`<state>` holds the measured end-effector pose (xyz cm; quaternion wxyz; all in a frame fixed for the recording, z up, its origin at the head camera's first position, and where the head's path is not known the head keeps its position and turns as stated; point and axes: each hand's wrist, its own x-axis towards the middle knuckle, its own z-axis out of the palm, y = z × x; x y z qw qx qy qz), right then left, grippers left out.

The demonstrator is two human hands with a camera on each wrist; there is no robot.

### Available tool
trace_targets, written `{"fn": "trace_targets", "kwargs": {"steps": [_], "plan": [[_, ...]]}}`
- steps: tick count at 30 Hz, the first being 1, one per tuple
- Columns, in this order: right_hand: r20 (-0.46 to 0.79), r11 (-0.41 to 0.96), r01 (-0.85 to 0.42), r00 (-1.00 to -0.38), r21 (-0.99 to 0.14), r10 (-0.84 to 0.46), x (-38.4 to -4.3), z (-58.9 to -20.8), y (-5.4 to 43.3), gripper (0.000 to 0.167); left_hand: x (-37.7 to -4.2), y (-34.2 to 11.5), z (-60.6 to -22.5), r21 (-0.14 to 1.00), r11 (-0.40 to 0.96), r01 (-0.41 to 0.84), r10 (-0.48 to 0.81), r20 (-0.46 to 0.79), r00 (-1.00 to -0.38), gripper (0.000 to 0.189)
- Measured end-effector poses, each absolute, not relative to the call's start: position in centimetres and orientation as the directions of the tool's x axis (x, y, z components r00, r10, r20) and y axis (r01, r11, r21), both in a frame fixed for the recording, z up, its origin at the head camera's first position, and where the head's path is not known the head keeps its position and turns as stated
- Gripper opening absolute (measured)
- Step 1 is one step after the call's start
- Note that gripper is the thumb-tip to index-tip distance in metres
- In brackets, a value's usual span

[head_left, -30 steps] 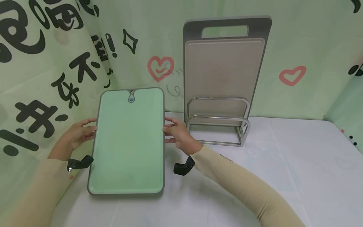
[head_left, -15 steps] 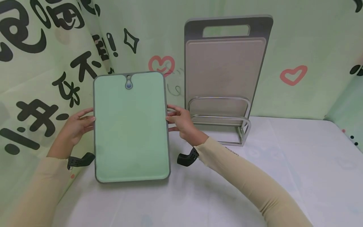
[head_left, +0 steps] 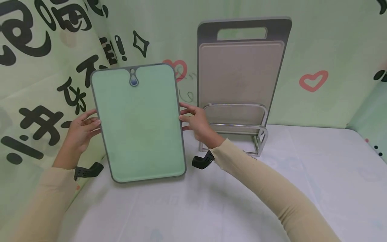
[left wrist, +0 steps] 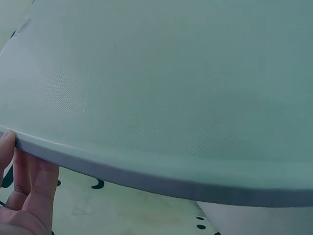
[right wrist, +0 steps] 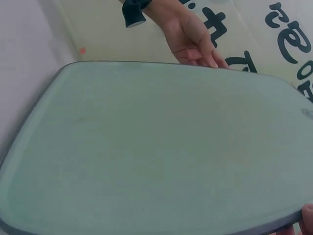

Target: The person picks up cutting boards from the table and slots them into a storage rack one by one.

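A light green cutting board [head_left: 140, 124] with a grey rim and a drop-shaped inset near its top edge is held up between both hands, leaning slightly to the left. My left hand [head_left: 82, 132] pinches its left edge, thumb on the front and fingers behind, as the left wrist view also shows at the board's grey rim [left wrist: 146, 175]. On the opposite edge, my right hand [head_left: 198, 123] grips with the thumb in front. In the right wrist view the board [right wrist: 156, 147] fills most of the picture, and only a few right fingertips [right wrist: 307, 218] show at the corner.
Right of the green board, a metal wire rack [head_left: 257, 148] stands on the white-covered table [head_left: 242, 208]. A larger beige and grey cutting board [head_left: 242, 74] with a handle slot stands upright in it. A green printed curtain [head_left: 338, 40] hangs behind and on the left.
The green board has risen and moved slightly right, both hands keeping hold of its sides. It now tilts further to the left. The rack and beige board have not moved.
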<state>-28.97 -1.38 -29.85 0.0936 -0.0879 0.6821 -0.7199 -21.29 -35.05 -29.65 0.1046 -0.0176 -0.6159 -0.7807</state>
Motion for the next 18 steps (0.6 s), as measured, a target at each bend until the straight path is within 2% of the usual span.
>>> {"fn": "trace_targets", "kwargs": {"steps": [6,18], "plan": [[0.061,-0.052,-0.049,-0.966,-0.997,-0.251,-29.7,-29.9,-1.2,0.046,-21.5,-34.6,-30.0,0.926,-0.276,0.259,-0.154,0.224,-0.962,0.029],[0.093,-0.083,-0.074,-0.965,-0.994,-0.245,-30.8,-29.8,-0.9,0.040,-21.7,-33.6,-30.1,0.892,-0.220,0.394,-0.221,0.348,-0.911,0.029]]}}
